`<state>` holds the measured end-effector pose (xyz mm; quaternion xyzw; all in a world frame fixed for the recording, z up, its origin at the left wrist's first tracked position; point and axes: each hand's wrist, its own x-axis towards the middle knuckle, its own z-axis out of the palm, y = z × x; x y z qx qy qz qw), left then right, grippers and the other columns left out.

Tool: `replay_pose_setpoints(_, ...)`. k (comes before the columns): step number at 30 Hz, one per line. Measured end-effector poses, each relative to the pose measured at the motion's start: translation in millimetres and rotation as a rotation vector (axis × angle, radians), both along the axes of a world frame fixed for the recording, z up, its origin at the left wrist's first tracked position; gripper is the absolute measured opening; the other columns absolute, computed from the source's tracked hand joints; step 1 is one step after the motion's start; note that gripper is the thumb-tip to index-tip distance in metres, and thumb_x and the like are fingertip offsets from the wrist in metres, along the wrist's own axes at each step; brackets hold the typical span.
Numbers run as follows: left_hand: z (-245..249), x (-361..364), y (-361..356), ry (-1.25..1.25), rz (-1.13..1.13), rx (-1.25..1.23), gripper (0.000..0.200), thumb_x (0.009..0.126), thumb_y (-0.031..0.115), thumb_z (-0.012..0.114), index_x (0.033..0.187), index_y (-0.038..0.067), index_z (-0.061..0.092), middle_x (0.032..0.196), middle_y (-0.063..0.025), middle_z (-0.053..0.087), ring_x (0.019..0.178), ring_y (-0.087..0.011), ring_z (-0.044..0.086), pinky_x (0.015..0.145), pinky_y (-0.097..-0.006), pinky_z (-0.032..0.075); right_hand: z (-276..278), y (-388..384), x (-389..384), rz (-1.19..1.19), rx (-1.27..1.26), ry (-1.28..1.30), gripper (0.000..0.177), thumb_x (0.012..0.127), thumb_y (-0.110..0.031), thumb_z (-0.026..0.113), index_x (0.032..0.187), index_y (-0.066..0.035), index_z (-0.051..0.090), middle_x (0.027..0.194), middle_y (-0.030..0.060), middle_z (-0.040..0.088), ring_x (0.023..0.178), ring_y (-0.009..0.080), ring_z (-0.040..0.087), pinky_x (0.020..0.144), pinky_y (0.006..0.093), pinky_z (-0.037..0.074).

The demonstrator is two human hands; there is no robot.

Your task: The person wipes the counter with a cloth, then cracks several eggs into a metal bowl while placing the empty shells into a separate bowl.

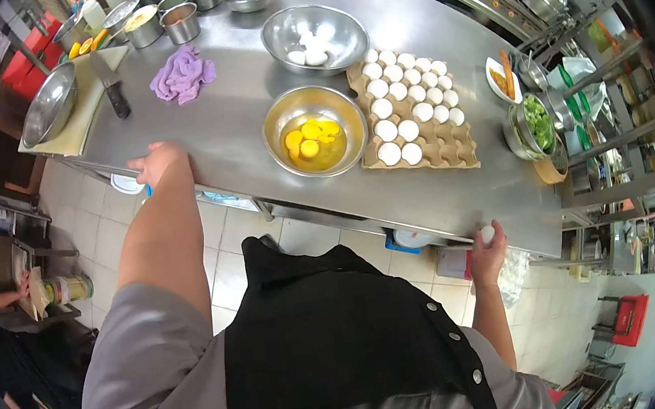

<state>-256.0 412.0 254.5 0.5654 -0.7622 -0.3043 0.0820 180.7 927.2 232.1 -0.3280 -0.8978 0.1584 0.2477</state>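
Observation:
My left hand (159, 161) rests at the front edge of the steel table (214, 145), fingers stretched to the left and nothing in them. Near the table's right front edge, my right hand (488, 257) is closed around a white egg (487, 231), which shows at the fingertips. A steel bowl (275, 141) between the two hands holds several cracked eggs, their yellow yolks (310, 148) in clear whites. Behind it, another steel bowl (277, 31) contains white eggshells (314, 47). Beside the bowls lies a cardboard egg tray (452, 155) with several white eggs; its front right cups are bare.
A crumpled purple cloth (182, 75) lies left of the bowls. A knife (114, 92) rests by a cutting board (72, 125) bearing a tilted steel bowl (49, 104). Metal containers (180, 25) line the back left; chopped greens (537, 123) stand at right. Another person (26, 348) is at far left.

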Motion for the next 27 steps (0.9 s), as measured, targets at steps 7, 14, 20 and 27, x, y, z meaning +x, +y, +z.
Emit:
replay_pose_setpoints(7, 7.1, 4.7, 4.5, 0.011, 0.000, 0.005, 0.081, 0.100, 0.043, 0.053, 0.167, 0.015, 0.017, 0.148, -0.0250, 0.046, 0.111, -0.0436, 0.069, 0.091, -0.0566, 0.057, 118.8, -55.8, -101.4, 0.097, -1.296, 0.480, 0.036, 0.093, -0.005, 0.071, 0.123, -0.012, 0.052, 0.105, 0.0091, 0.066, 0.077, 0.0131, 0.059, 0.060, 0.0259, 0.042)
replay_pose_setpoints(14, 8.9, 5.1, 4.0, 0.014, 0.021, -0.007, 0.080, 0.099, 0.042, 0.055, 0.167, 0.016, 0.020, 0.145, -0.0243, 0.048, 0.112, -0.0436, 0.069, 0.092, -0.0567, 0.057, 158.3, -125.8, -228.8, 0.587, -1.333, 0.208, 0.045, 0.089, -0.006, 0.075, 0.129, -0.010, 0.055, 0.106, 0.0060, 0.065, 0.079, 0.0133, 0.059, 0.063, 0.0269, 0.045)
replay_pose_setpoints(20, 12.1, 7.7, 7.2, 0.064, 0.048, -0.024, 0.077, 0.099, 0.041, 0.058, 0.164, 0.016, 0.025, 0.139, -0.0246, 0.052, 0.113, -0.0431, 0.068, 0.090, -0.0576, 0.057, 151.0, -177.8, -301.0, 0.810, -0.512, -0.188, 0.043, 0.083, -0.018, 0.084, 0.118, -0.008, 0.060, 0.099, 0.0088, 0.069, 0.089, 0.0218, 0.067, 0.079, 0.0352, 0.055)
replay_pose_setpoints(27, 7.0, 11.4, 6.7, 0.155, 0.018, -0.077, 0.073, 0.100, 0.038, 0.058, 0.162, 0.010, 0.030, 0.139, -0.0296, 0.050, 0.113, -0.0462, 0.066, 0.094, -0.0543, 0.056, 114.6, -187.3, -327.7, 0.915, -0.429, -0.327, 0.043, 0.081, -0.021, 0.084, 0.114, -0.007, 0.060, 0.101, 0.0137, 0.070, 0.096, 0.0273, 0.069, 0.086, 0.0398, 0.055)
